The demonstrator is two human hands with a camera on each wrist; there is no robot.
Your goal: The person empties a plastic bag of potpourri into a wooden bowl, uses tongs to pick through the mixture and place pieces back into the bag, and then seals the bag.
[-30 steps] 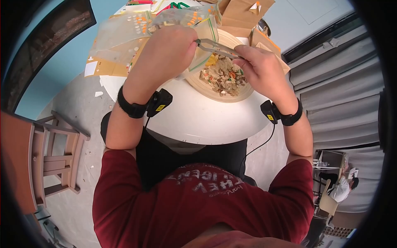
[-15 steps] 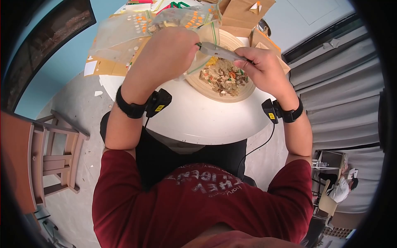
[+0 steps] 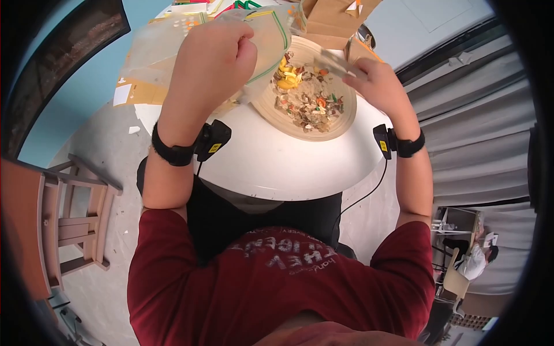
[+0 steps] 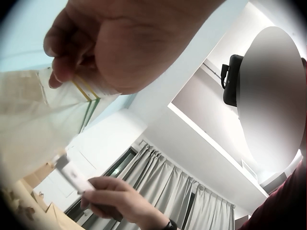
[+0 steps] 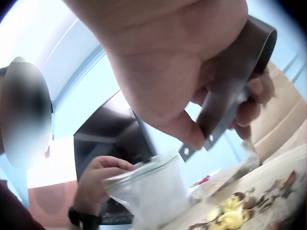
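In the head view the left hand (image 3: 213,72) pinches the top edge of a clear zip bag (image 3: 270,46) with a green seal line. The right hand (image 3: 378,83) grips metal tongs (image 3: 334,61), blurred, over the right side of a round wooden tray (image 3: 271,118). Dried bits (image 3: 314,106) and yellow pieces (image 3: 288,77) lie on the tray. In the right wrist view the fingers wrap the tongs (image 5: 230,81), and the bag (image 5: 158,191) hangs from the left hand (image 5: 93,187). Whether the tongs hold anything cannot be told.
Brown paper bags (image 3: 332,20) stand behind the tray. Other plastic bags (image 3: 153,49) with orange and white dots lie at the table's back left, over tan envelopes (image 3: 141,92). The white table's (image 3: 271,167) rounded front edge is near the person's lap. A wooden chair (image 3: 81,219) stands left.
The left hand has moved left and toward the body with the bag. The tongs have come away from beside the left hand as the right hand moved right, uncovering more of the tray.
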